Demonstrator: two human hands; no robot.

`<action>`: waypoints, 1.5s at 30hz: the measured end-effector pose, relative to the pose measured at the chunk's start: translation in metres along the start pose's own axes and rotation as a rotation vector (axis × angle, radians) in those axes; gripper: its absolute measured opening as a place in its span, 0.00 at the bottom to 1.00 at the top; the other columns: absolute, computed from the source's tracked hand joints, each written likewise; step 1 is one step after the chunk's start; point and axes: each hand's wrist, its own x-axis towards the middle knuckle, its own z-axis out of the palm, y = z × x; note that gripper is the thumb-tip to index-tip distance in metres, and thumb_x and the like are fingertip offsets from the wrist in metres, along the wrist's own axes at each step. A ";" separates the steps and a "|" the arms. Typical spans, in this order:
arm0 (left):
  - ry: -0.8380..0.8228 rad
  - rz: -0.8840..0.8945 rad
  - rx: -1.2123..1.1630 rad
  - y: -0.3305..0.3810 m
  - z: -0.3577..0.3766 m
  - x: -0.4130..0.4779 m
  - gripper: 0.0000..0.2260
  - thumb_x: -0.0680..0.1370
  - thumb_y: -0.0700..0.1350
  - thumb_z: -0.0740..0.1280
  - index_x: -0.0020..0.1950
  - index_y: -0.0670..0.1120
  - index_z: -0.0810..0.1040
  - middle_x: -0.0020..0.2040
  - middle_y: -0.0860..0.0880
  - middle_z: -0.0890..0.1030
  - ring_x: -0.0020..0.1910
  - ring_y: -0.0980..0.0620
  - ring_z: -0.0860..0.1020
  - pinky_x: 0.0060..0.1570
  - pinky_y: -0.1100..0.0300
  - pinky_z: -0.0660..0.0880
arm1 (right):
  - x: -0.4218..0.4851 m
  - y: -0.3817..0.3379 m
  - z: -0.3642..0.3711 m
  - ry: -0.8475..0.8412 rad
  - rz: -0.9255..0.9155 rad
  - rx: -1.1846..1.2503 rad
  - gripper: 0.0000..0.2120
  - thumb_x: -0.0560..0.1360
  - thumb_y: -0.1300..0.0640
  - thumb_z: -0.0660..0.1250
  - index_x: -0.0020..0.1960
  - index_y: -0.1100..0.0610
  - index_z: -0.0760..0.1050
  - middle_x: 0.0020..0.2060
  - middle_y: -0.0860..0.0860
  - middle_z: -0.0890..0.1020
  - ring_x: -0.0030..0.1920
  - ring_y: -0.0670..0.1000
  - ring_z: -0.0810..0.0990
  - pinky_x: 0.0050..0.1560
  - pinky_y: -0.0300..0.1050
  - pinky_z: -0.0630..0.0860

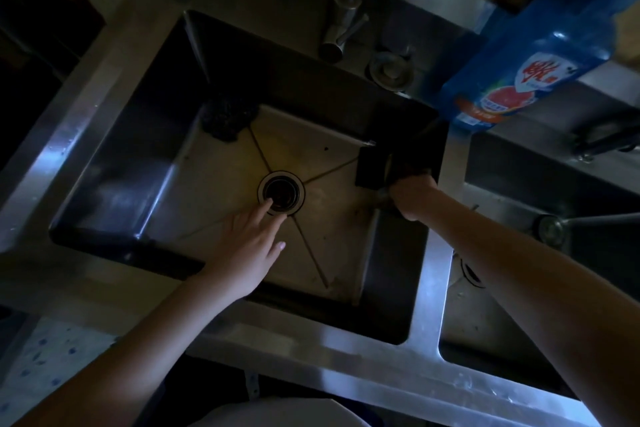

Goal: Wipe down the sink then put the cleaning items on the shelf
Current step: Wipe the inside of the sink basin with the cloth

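A steel sink (114, 198) fills the dim middle of the head view, with a round drain (281, 192) in its floor. My left hand (247, 250) lies flat on the sink floor, fingers apart, index fingertip at the drain's rim. My right hand (412, 196) is at the sink's right wall, closed around a dark sponge (370, 166) pressed near the far right corner. A dark scouring pad (227, 120) sits in the far left corner. A blue dish soap bottle (540, 55) stands on the ledge at the far right.
A faucet (341, 21) rises behind the sink, with a round metal fitting (391, 71) beside it. A second basin (540, 236) lies to the right across a steel divider (436, 270). A speckled counter (45, 357) is at the near left.
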 end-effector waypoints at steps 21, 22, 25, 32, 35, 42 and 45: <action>-0.197 0.138 -0.027 0.043 0.033 -0.016 0.29 0.78 0.63 0.55 0.75 0.52 0.55 0.77 0.47 0.52 0.76 0.45 0.48 0.72 0.48 0.48 | -0.062 -0.053 0.052 -0.155 -0.367 0.036 0.19 0.80 0.56 0.55 0.70 0.56 0.66 0.58 0.55 0.78 0.56 0.57 0.77 0.49 0.49 0.72; -0.200 0.138 -0.017 0.045 0.036 -0.021 0.29 0.78 0.63 0.54 0.75 0.52 0.55 0.77 0.47 0.52 0.76 0.45 0.49 0.72 0.47 0.49 | -0.061 -0.050 0.049 -0.145 -0.358 0.009 0.17 0.80 0.56 0.55 0.66 0.57 0.70 0.57 0.54 0.79 0.56 0.57 0.77 0.50 0.49 0.73; -0.192 0.156 0.040 0.048 0.039 -0.029 0.30 0.78 0.63 0.53 0.76 0.51 0.55 0.77 0.47 0.51 0.75 0.45 0.52 0.72 0.47 0.48 | -0.048 -0.035 0.039 -0.090 -0.296 -0.082 0.13 0.79 0.58 0.58 0.60 0.57 0.74 0.58 0.53 0.78 0.59 0.58 0.76 0.57 0.53 0.74; -0.174 0.130 0.062 0.046 0.033 -0.035 0.29 0.78 0.64 0.51 0.76 0.51 0.55 0.78 0.48 0.49 0.75 0.47 0.51 0.72 0.47 0.50 | 0.011 0.007 0.020 0.027 -0.029 -0.096 0.16 0.76 0.57 0.60 0.63 0.55 0.73 0.65 0.55 0.74 0.67 0.58 0.69 0.68 0.56 0.62; -0.152 0.079 0.060 0.041 0.030 -0.037 0.28 0.78 0.63 0.50 0.76 0.52 0.54 0.78 0.49 0.49 0.75 0.47 0.52 0.72 0.47 0.50 | 0.030 0.020 0.018 0.089 0.061 -0.084 0.16 0.75 0.55 0.63 0.62 0.54 0.74 0.67 0.54 0.72 0.69 0.58 0.66 0.71 0.57 0.57; -0.126 -0.003 0.058 0.024 0.021 -0.039 0.27 0.79 0.61 0.51 0.75 0.52 0.56 0.77 0.49 0.51 0.75 0.48 0.53 0.72 0.48 0.50 | 0.037 0.014 0.018 0.097 0.084 -0.139 0.20 0.75 0.54 0.63 0.67 0.54 0.71 0.70 0.56 0.68 0.72 0.60 0.61 0.74 0.61 0.49; -0.096 -0.011 0.064 0.021 0.019 -0.039 0.26 0.79 0.60 0.52 0.75 0.51 0.58 0.77 0.48 0.54 0.75 0.48 0.55 0.71 0.48 0.52 | 0.029 0.000 0.024 0.059 0.049 -0.172 0.20 0.75 0.54 0.64 0.66 0.56 0.71 0.69 0.57 0.69 0.71 0.61 0.62 0.73 0.62 0.52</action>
